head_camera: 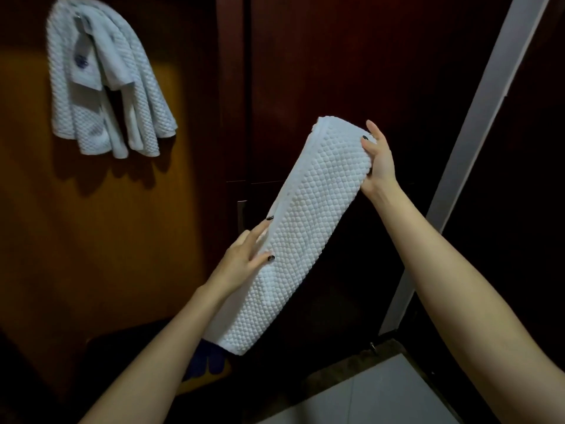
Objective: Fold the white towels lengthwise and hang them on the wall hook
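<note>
**Folded towel held aslant in mid-air, other towels on the hook**

At the upper left, the hung towels [101, 78] drape in a bunch over the wall hook [79, 18], of which only a bit of metal shows at the top. Their lower ends hang loose against an orange-brown wall panel [61, 224], and there is open wall below them and to their right.

Near the centre, the left hand [244, 255] holds the folded towel [305, 234] at its left long edge. The thumb lies on the textured front and the fingers, fairly straight, run along and behind the edge, pinching it. The towel is a long narrow band, held up in the air and touching neither wall nor floor. Its long axis runs on a slant from a lower end at bottom centre to a hemmed upper end at the upper right.

The right hand [379, 160] grips the right long edge near that upper end, thumb on the front and fingers curled behind. The two hands are well apart along the band.

Behind the towel stands a dark wooden door [305, 71] with a small metal handle [241, 214] just left of the towel. Something blue [204, 362] shows below the lower end. To the right a pale frame strip [477, 133] runs diagonally, and light floor tile [382, 393] lies at the bottom right.
</note>
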`<action>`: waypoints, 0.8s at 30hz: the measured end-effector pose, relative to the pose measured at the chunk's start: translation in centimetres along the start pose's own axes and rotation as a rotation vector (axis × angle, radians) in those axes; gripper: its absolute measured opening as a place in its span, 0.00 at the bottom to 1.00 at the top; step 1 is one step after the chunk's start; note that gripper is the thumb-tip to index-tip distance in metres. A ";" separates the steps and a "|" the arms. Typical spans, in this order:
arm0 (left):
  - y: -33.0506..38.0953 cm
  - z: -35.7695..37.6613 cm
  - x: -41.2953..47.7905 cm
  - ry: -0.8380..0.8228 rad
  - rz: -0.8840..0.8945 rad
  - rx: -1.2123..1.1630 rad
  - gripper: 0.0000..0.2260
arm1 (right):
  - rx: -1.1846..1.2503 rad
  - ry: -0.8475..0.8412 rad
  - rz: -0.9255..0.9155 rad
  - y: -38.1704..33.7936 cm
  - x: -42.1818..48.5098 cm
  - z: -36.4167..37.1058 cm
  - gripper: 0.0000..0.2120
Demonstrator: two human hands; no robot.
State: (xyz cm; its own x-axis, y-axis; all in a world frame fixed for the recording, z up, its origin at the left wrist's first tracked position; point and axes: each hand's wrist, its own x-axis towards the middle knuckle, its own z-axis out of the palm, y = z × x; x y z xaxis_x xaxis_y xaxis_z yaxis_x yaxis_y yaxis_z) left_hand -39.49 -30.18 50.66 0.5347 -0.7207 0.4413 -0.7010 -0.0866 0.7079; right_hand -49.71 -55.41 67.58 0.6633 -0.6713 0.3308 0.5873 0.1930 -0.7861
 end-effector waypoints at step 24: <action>-4.9 -24.0 -4.0 -0.158 -0.104 -0.052 0.19 | -0.150 0.155 -0.012 8.9 1.2 19.1 0.21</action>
State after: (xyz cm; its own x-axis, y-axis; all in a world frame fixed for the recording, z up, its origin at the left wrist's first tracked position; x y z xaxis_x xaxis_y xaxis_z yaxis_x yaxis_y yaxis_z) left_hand -26.86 -10.34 58.72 0.5192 -0.8091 0.2753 -0.6185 -0.1335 0.7743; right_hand -34.80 -40.84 71.02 0.5703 -0.7774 0.2653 0.5116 0.0835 -0.8551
